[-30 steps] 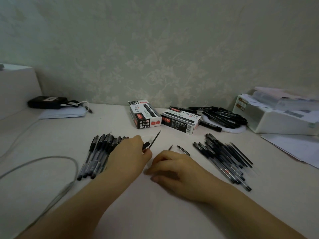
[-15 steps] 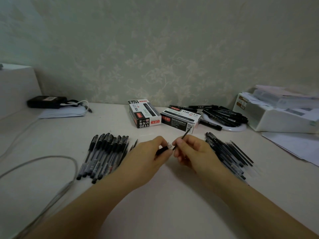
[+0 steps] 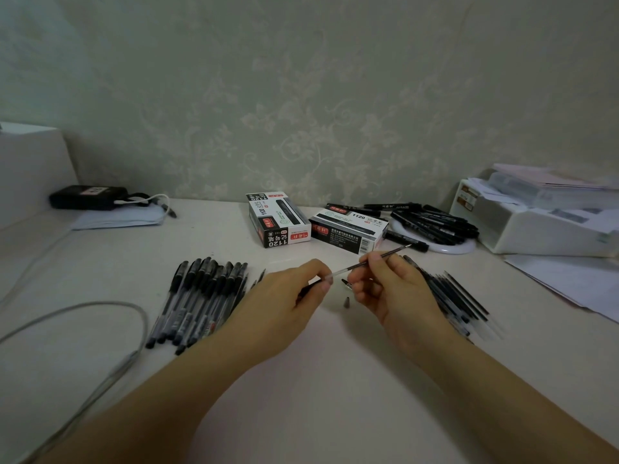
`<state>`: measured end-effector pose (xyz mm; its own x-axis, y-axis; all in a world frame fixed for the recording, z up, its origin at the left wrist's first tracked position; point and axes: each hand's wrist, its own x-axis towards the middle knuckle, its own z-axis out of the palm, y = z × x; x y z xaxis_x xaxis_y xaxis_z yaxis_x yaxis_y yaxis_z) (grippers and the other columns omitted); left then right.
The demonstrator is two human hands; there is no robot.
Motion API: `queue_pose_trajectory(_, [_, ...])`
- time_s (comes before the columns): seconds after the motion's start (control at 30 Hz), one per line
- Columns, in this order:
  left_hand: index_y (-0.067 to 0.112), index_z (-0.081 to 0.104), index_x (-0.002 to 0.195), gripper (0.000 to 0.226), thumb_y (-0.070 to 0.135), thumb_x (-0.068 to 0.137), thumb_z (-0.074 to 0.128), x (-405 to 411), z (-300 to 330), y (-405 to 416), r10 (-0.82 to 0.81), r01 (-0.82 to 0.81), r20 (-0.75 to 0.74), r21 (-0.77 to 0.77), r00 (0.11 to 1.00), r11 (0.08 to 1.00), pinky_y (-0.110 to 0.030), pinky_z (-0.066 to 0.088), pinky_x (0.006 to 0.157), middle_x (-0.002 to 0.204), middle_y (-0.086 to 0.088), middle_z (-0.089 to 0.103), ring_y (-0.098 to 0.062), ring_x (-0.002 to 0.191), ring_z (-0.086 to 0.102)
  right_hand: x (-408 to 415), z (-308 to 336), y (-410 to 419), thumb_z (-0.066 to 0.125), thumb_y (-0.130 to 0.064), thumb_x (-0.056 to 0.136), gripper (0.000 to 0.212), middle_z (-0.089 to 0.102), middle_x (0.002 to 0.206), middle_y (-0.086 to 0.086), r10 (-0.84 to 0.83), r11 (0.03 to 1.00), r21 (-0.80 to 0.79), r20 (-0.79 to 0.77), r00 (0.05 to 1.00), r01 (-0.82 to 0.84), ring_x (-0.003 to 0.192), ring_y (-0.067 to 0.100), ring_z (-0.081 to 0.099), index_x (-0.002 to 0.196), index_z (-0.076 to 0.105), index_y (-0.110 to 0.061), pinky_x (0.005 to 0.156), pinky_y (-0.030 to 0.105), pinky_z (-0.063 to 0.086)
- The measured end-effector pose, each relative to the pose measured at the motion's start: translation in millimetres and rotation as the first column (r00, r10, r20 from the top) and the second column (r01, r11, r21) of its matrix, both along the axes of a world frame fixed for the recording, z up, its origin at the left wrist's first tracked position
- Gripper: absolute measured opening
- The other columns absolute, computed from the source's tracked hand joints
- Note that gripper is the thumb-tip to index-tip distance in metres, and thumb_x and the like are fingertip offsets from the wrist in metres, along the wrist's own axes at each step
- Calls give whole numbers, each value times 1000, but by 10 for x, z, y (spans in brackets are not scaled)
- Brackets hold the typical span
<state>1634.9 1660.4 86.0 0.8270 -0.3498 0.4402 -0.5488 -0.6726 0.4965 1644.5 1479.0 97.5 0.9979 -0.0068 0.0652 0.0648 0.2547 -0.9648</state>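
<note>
- Fingers (image 3: pixel 323 274) of the left hand (image 3: pixel 284 299) are curled in a pinch on a dark pen barrel (image 3: pixel 306 289). The barrel is in front of the black pen box (image 3: pixel 279 219) and raised off the table (image 3: pixel 318 380).
- The right hand (image 3: pixel 395 293), in front and to the right of that box, pinches a thin refill (image 3: pixel 385 255) between thumb and forefinger. Its other fingers are curled under.
- The refill slants up and to the right from the left fingertips, with its metal point to the right of the box. Its clear end meets the left fingertips; whether it sits inside the barrel cannot be told.
- A small dark cone tip (image 3: pixel 346 302) lies on the table between the two hands, in front of the box.
- The box lies closed with its printed face up, its contents hidden. A second box (image 3: pixel 348 231) lies just beside it on the right, also closed.
- Further right of the box, a white round dish (image 3: pixel 449 250) holds a heap of black pens (image 3: pixel 432 222).
- Well to the right of the box, a white tray (image 3: pixel 536 236) holds papers and clear plastic.
- In front and to the left of the box, a row of capped pens (image 3: pixel 201 296) lies side by side.
- In front and to the right of the box, past the right hand, is a loose pile of pens (image 3: pixel 455 296).
- Well to the left of the box sits a black device (image 3: pixel 87 197).
</note>
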Motion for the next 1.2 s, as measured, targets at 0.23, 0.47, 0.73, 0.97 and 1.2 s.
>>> queue_pose_trajectory(0.23, [38, 50, 99, 13, 44, 99, 38, 12, -6, 7, 10, -10, 0, -33, 1000, 999, -28, 37, 52, 62, 2, 52, -14, 56, 47, 39, -29, -38, 46, -18, 104, 21, 69, 68, 7, -37, 999, 2, -6, 999, 37, 57, 12, 62, 94, 60, -7, 55, 23, 51])
queue_pose_trajectory(0.47, [38, 51, 100, 13, 44, 99, 39, 0, 14, 3, -27, 27, -4, -58, 1000, 998, -19, 35, 50, 61, 4, 49, -8, 52, 43, 46, -29, -44, 47, -18, 103, 20, 69, 68, 7, -35, 999, 11, -4, 999, 36, 57, 12, 62, 94, 60, -7, 55, 23, 52])
queue_pose_trajectory(0.73, [39, 53, 100, 14, 45, 98, 41, -15, 23, -4, -51, 48, -31, -81, 998, 996, -15, 35, 51, 64, 5, 51, -6, 53, 44, 64, -42, -55, 47, -19, 103, 19, 71, 69, 7, -21, 999, 36, 2, 1000, 21, 57, 11, 63, 96, 60, -6, 55, 22, 53])
queue_pose_trajectory(0.97, [36, 54, 99, 12, 41, 99, 43, -23, 39, -13, -39, 36, -30, -88, 999, 995, -14, 32, 50, 62, 9, 49, -5, 53, 45, 39, -53, -68, 54, -20, 100, 19, 71, 75, 7, 63, 997, -48, 66, 996, -60, 63, 13, 63, 93, 68, -10, 60, 22, 53])
queue_pose_trajectory(1.2, [37, 50, 101, 7, 38, 99, 44, -2, 41, -5, -15, 7, -52, -145, 999, 989, -23, 42, 55, 66, 6, 51, -6, 56, 49, -32, -102, -26, 65, -52, 86, 23, 68, 86, -10, 200, 706, -706, 275, 940, 56, 68, 0, 59, 108, 68, -44, 63, 15, 49])
